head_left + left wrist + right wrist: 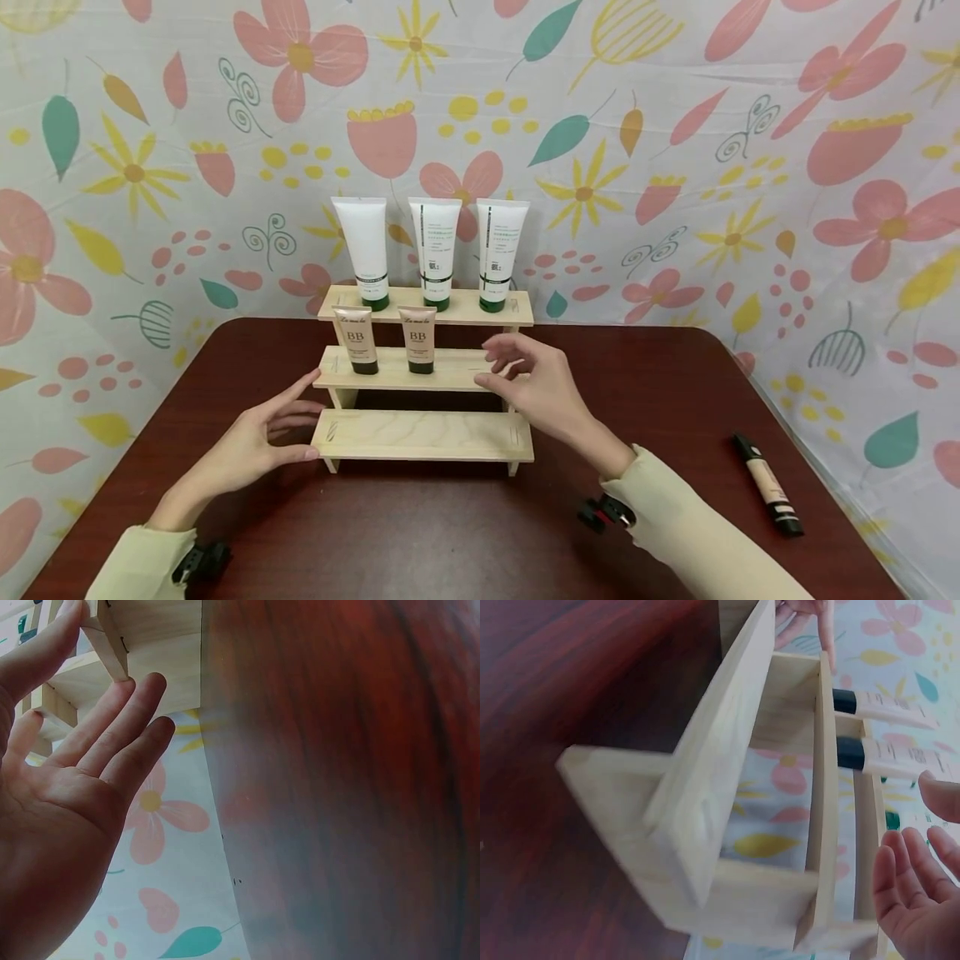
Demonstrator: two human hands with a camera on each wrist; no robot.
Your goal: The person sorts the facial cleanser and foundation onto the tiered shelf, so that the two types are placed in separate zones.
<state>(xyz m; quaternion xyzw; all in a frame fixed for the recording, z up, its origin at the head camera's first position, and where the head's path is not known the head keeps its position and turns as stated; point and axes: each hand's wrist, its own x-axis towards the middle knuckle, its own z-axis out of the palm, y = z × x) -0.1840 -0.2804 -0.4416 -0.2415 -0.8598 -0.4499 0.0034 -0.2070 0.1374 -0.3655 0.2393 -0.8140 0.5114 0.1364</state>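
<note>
A three-tier wooden display stand (431, 435) stands on the table. Three white tubes (437, 242) with green caps are lined up on its top tier. Two beige BB cream tubes (418, 342) stand cap-down toward the left of the middle tier. My left hand (251, 446) touches the stand's left side, fingers extended along the tier ends; the left wrist view shows the fingertips (156, 684) against the wood. My right hand (536, 379), fingers loosely bent, is at the right end of the middle tier. In the right wrist view nothing shows between the thumb and fingers (911, 877).
A beige tube with a black cap (767, 483) lies on the dark wood table (360, 533) at the right. Behind the table hangs a flower-patterned cloth (637, 167). A black wrist device (606, 512) sits on each wrist.
</note>
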